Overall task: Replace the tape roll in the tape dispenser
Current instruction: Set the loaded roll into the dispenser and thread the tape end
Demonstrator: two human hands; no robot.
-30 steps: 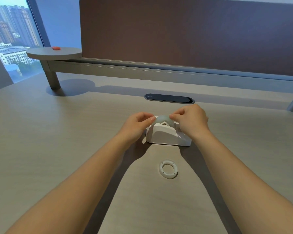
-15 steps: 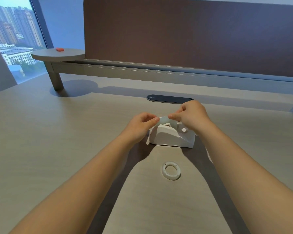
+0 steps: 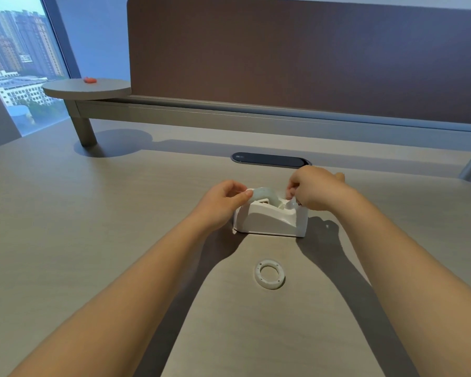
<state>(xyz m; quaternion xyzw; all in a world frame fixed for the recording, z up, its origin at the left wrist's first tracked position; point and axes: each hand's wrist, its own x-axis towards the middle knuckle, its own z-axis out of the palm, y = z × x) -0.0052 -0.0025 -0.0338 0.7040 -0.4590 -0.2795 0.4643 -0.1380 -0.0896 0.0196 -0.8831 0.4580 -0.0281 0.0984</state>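
A: Where is the dispenser [image 3: 269,221] now?

B: It stands on the desk [image 3: 93,227], in the middle, a little in front of the dark oval cover [image 3: 271,160]. It is white. The roll [image 3: 265,195] sits upright in its back part, pale and half see-through.

A: And the hands?

B: The left hand [image 3: 223,204] is at the left end of the dispenser. Its fingers [image 3: 244,195] are curled, and the thumb with the first finger touches the left side of the roll. If they really pinch it or only press on it, I cannot tell.

A: The right one?

B: The right hand [image 3: 317,190] is over the cutter end, on the right. Its fingers [image 3: 291,191] are closed together in a pinch, pointing down, and a clear strip of tape [image 3: 290,204] seems to be between them. The strip is thin and hard to see.

A: Anything else on the desk?

B: Yes, a white ring [image 3: 269,274] lies flat, near the dispenser on the near side, between the two forearms. It touches nothing. Far left there is a round shelf [image 3: 87,89] with a small red thing [image 3: 90,80] on it.
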